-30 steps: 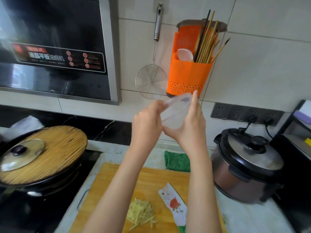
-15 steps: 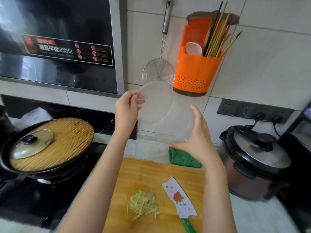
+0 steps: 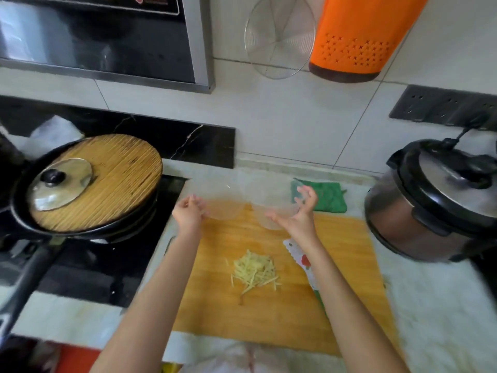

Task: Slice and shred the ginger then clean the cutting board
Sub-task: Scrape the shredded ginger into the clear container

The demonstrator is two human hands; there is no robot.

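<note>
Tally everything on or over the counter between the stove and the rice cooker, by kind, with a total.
Clear plastic pieces: 2 (clear lid in the left hand, clear tub in the right hand)
Cutting board: 1
Shredded ginger pile: 1
Knife: 1
Green cloth: 1
Total: 6

Two hands [image 3: 189, 214] [image 3: 299, 217], perhaps two clear containers [image 3: 225, 209] [image 3: 270, 218], one knife [image 3: 302, 261].
</note>
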